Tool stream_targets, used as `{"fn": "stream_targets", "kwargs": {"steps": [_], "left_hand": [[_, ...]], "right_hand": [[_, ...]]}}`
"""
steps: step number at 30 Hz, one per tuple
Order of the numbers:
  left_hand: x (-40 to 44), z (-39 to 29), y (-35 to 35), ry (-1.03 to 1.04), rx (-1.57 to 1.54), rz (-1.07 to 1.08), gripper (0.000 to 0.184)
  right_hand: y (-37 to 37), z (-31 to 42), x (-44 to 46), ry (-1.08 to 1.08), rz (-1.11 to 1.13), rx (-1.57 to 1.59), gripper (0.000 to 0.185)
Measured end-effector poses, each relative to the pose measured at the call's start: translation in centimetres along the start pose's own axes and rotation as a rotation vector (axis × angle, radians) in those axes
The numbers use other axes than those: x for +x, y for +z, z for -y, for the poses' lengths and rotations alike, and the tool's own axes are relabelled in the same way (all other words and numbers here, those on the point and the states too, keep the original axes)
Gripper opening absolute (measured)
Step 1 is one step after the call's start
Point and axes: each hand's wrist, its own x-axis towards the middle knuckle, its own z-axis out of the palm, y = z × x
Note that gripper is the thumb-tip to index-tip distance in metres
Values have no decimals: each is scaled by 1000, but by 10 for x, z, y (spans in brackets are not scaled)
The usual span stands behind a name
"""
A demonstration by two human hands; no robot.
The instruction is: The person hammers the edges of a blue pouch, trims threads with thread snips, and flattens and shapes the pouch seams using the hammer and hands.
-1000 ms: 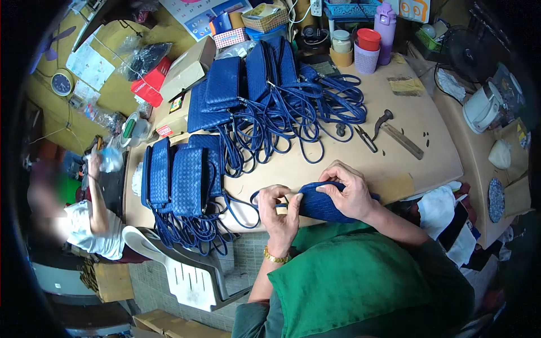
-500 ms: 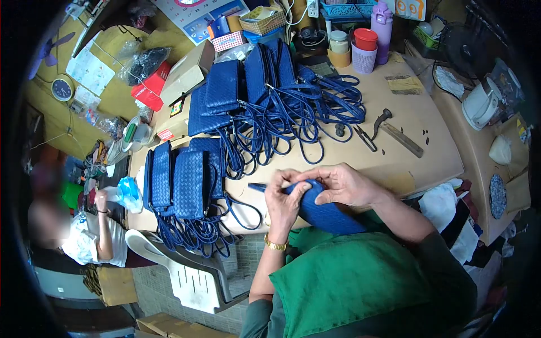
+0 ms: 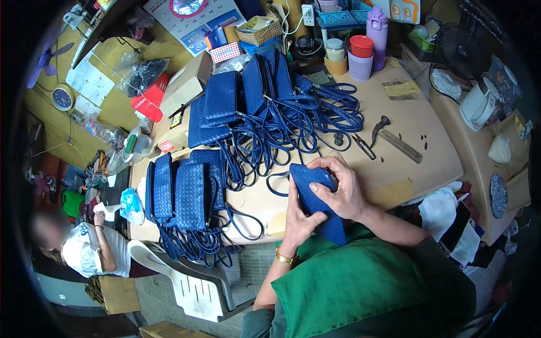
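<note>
Both hands are on a dark blue woven wrist-strap pouch [image 3: 332, 224], which slants over the table's near edge above the green apron [image 3: 349, 281]. My left hand [image 3: 300, 221] grips its left side from below, with the thumb across the front. Around the upper right edge, my right hand [image 3: 342, 190] is closed with its thumb pressed on the face. A thin blue strap loops out on the table to the left of the pouch. The fingers behind the pouch are hidden.
Similar blue pouches with tangled straps lie in a back pile [image 3: 222, 96] and a left pile [image 3: 190, 194]. A hammer [image 3: 399, 143] and a plier-like tool [image 3: 363, 147] rest on the right. A white plastic chair [image 3: 194, 287] and another person [image 3: 98, 248] are on the left.
The pouch has turned from bent and foreshortened to flatter and more upright, its face now showing. My left hand has shifted lower along its side. The camera view has moved slightly.
</note>
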Motion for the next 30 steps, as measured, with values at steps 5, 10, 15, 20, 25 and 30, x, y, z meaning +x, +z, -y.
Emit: {"fn": "stream_targets", "kwargs": {"steps": [5,10,15,20,25,30], "left_hand": [[20,-8,-14,-160,171,272,128],[19,12,-20,-168,114,326,122],[7,-16,10,88,265,116,112],[7,-2,0,85,278,135,88],[2,5,-4,-101,169,138,76],[4,-1,-1,108,200,55,52]], "right_hand": [[-1,-6,13,-226,263,51,68],[-5,-19,12,-166,227,-16,64],[-7,-29,13,-50,186,-60,61],[-3,-29,14,-34,127,-11,59],[-7,-16,14,28,136,-100,48],[-9,-21,9,-14,126,-200,36]]}}
